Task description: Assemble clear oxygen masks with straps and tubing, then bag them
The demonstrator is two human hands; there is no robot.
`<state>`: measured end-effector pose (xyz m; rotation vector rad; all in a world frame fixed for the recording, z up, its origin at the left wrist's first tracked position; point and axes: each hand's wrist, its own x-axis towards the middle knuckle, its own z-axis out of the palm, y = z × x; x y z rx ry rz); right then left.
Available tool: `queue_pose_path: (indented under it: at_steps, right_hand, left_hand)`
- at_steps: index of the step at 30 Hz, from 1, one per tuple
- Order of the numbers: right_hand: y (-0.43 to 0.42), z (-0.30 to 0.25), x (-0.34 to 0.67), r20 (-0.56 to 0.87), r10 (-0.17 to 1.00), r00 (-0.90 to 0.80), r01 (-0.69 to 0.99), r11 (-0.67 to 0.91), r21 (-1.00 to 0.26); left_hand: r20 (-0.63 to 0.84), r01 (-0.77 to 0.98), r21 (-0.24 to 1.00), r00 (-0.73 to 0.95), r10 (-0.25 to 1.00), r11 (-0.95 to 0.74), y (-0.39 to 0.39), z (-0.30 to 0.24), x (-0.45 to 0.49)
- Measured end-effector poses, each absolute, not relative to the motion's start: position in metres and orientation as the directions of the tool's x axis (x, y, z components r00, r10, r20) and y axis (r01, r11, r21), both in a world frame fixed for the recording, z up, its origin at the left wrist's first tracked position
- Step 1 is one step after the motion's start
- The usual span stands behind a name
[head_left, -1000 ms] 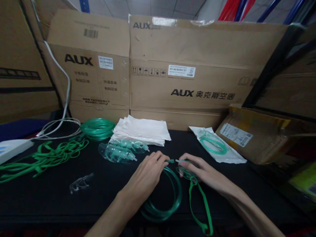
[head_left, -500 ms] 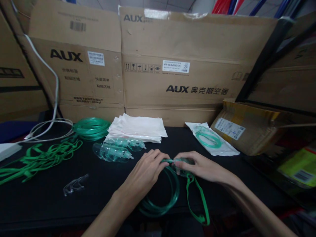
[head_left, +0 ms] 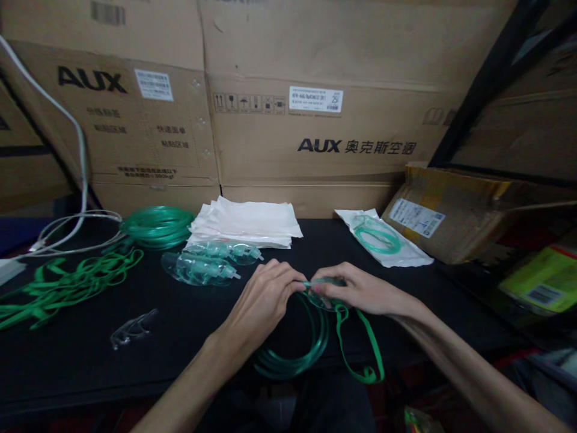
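Observation:
My left hand [head_left: 273,293] pinches the end of a green tube [head_left: 315,343], whose coil hangs below my fingers near the table's front edge. Close against it, my right hand [head_left: 356,288] grips a clear green oxygen mask [head_left: 322,299], mostly covered by my fingers. The tube end meets the mask's port between my two hands; how deep it sits is hidden. From the mask a green elastic strap [head_left: 372,343] hangs in a loop. Two more oxygen masks [head_left: 202,269] lie to the left of my left hand.
Behind the masks are white pouches [head_left: 246,222] and coiled green tubing [head_left: 157,227]. Green straps [head_left: 67,288] and clear plastic pieces [head_left: 133,329] lie left. A packed pouch [head_left: 383,237] and a taped carton [head_left: 451,210] stand right. Large cardboard boxes [head_left: 252,144] wall the back.
The camera has tilted down, so the scene sits higher in view. Both hands keep their hold, and they have come slightly closer together at the tube and mask joint.

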<state>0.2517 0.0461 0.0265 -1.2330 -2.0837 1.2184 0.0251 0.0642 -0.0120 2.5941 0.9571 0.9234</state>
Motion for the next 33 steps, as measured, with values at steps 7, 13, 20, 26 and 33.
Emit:
queue_pose_path:
  at_steps: [7, 13, 20, 26, 33]
  right_hand:
    - [0.049, 0.014, 0.249, -0.082, 0.879, -0.470, 0.419, 0.140, -0.897]
    - [0.048, 0.023, 0.246, -0.012, 0.859, -0.512, 0.487, 0.279, -0.827]
    - [0.043, 0.036, 0.238, 0.095, 0.812, -0.575, 0.566, 0.479, -0.671]
    - [0.046, 0.032, 0.240, 0.134, 0.832, -0.538, 0.628, 0.502, -0.595]
    - [0.043, 0.040, 0.245, 0.123, 0.852, -0.508, 0.662, 0.478, -0.577]
  left_hand:
    - [0.523, 0.517, 0.381, 0.563, 0.640, -0.767, 0.066, -0.014, 0.027]
    - [0.511, 0.558, 0.302, 0.589, 0.626, -0.773, 0.066, -0.016, 0.028]
    - [0.460, 0.561, 0.310, 0.617, 0.638, -0.767, 0.068, -0.012, 0.025]
    - [0.432, 0.588, 0.286, 0.626, 0.650, -0.757, 0.067, -0.004, 0.020]
    - [0.217, 0.632, 0.183, 0.721, 0.658, -0.753, 0.076, 0.010, 0.002]
